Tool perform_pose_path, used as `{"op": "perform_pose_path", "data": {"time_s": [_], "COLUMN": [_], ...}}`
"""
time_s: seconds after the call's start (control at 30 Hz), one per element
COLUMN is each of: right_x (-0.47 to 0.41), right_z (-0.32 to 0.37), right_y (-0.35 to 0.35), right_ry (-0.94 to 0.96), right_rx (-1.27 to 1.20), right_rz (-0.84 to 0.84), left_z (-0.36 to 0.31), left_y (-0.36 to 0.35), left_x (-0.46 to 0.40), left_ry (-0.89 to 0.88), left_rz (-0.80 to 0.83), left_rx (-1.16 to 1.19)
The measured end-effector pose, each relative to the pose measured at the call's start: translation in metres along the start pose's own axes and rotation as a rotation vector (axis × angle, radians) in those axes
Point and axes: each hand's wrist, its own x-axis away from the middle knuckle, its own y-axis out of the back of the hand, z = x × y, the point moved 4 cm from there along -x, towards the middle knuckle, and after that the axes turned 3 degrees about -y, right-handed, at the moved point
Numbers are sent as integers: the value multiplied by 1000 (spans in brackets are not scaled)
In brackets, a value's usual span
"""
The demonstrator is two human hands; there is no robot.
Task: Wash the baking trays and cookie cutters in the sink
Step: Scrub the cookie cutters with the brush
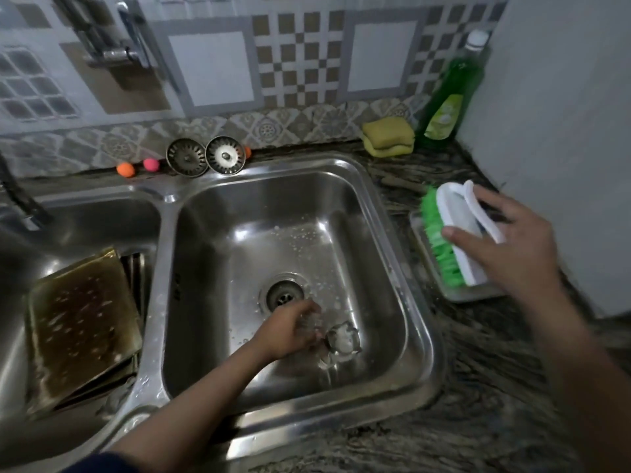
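fingers (309,322) of the left hand (290,331) curl round a blurred cookie cutter (343,337). right hand (505,247) grips the brush (454,233). wet metal could slip toward the drain (285,295).

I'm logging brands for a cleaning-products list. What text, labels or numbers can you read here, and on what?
Green dish soap bottle: it has a yellow-green label, but the print is too blurred to read.
Right sink basin: faint marks on the left wall, not readable.
Scrub brush: no text visible.
Nothing else carries readable text.

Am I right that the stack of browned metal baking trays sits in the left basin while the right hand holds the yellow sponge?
Not quite. The head view shows the right hand holding the white scrubbing brush with green bristles; the yellow sponge lies by the wall. The stack of browned metal baking trays is in the left basin.
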Motion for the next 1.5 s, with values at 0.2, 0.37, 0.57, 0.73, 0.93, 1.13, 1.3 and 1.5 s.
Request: {"op": "perform_pose_path", "data": {"time_s": [0.2, 0.37, 0.57, 0.73, 0.93, 1.13, 1.3, 1.5], "right_x": [-39, -31, -27, 6, 88, 98, 78, 106], "right_z": [-48, -68, -48, 6, 23, -6, -14, -3], "right_y": [7, -8, -2, -21, -133, -183, -184, -189], "right_ry": [-165, -171, -169, -116, -237, -251, -277, -234], "right_rx": [246, 317, 224, -15, -456, -360, -229, -553], "right_rz": [58, 121, 86, 87, 502, 564, 461, 562], "left_z": [-30, -40, -46, -47, -53, -29, -27, -37], "left_y": [19, 22, 23, 23, 15, 10, 9, 12], "left_x": [3, 12, 24, 30, 33, 60, 70, 63], "left_ry": [135, 193, 233, 272, 316, 492, 515, 395], "left_rz": [-282, -354, -358, -351, -320, -355, -306, -308], "left_rx": [602, 858, 977, 1131, 1538, 1608, 1481, 1587]}}
